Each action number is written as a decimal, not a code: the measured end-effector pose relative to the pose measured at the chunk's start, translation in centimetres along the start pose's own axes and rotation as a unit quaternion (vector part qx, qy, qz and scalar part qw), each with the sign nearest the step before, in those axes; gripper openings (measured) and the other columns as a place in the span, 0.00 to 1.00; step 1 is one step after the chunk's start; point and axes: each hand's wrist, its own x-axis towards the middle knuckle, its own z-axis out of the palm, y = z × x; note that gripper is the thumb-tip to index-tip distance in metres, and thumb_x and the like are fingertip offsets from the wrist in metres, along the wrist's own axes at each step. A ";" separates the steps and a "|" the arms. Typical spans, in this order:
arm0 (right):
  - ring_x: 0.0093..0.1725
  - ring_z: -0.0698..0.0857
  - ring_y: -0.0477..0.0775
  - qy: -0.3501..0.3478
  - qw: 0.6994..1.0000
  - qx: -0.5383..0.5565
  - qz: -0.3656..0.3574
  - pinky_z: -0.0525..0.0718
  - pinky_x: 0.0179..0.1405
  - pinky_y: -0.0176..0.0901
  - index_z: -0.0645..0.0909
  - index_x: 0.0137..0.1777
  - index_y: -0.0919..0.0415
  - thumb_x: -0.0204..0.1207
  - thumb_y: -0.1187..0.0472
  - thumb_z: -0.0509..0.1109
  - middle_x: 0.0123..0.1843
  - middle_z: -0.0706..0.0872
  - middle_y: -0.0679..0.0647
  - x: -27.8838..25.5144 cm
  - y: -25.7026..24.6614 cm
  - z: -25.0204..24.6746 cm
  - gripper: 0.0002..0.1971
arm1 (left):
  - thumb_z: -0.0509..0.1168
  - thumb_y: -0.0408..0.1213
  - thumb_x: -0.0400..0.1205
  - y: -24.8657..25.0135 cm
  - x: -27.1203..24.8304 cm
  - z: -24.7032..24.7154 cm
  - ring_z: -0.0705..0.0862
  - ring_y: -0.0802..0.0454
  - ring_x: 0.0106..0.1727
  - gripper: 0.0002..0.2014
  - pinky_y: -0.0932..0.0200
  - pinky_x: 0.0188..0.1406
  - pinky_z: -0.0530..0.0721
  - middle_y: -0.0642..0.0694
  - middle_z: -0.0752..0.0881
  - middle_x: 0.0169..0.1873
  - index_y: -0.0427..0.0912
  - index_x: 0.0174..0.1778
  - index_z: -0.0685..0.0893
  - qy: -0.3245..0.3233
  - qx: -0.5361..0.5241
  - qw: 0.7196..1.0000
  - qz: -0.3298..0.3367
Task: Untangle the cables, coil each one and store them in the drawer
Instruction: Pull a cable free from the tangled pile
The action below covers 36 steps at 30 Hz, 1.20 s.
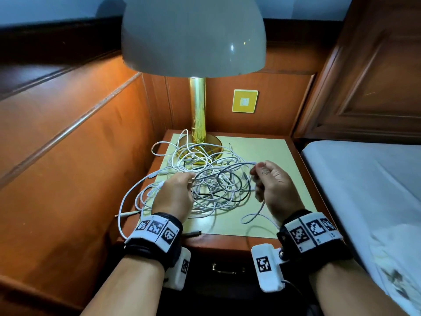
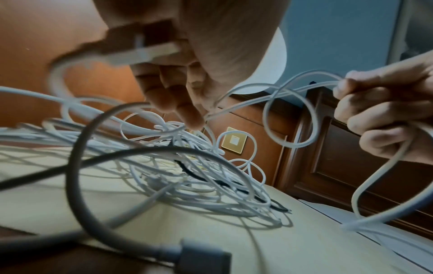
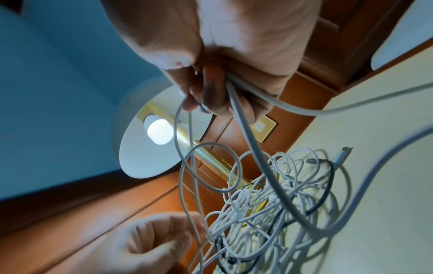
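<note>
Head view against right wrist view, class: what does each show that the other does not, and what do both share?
Head view only: the drawer handle, the bed, both wristbands. Right wrist view only: the lit bulb under the lamp shade, and the right hand gripping a grey cable. Both: the tangled cables, the left hand, the yellow wall plate.

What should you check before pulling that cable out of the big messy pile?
1. Right hand grips a white cable: ok.
2. Left hand pinches a strand at the tangle: ok.
3. Held cable free of knots: not ok, it loops back into the pile.
4. Cables away from the lamp: not ok, some circle its base.
5. Drawer open: not ok, shut.
6. Number of cables: cannot tell.
</note>
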 end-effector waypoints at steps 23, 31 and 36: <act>0.24 0.68 0.47 0.008 0.979 0.201 0.037 0.67 0.26 0.41 0.77 0.43 0.61 0.90 0.60 0.53 0.29 0.74 0.51 -0.2 -1.0 -0.9 0.16 | 0.71 0.43 0.82 1.4 -0.6 1.0 0.84 0.46 0.62 0.32 0.43 0.64 0.82 0.48 0.77 0.72 0.49 0.82 0.67 -0.007 -0.024 0.999 0.029; 0.19 0.62 0.44 -0.001 0.936 0.342 0.080 0.65 0.21 0.37 0.72 0.37 0.54 0.89 0.56 0.53 0.27 0.66 0.47 -0.1 -1.6 -1.4 0.17 | 0.71 0.40 0.82 0.5 -0.7 1.3 0.79 0.45 0.71 0.30 0.43 0.70 0.79 0.47 0.81 0.70 0.48 0.80 0.68 -0.071 0.034 0.997 0.028; 0.19 0.60 0.44 -0.015 0.924 0.369 0.095 0.63 0.20 0.36 0.69 0.37 0.53 0.89 0.54 0.51 0.27 0.63 0.46 -0.2 -1.8 -1.5 0.17 | 0.69 0.30 0.82 0.0 -0.7 1.3 0.84 0.42 0.60 0.20 0.44 0.59 0.84 0.44 0.85 0.58 0.45 0.70 0.80 -0.045 0.032 0.998 0.043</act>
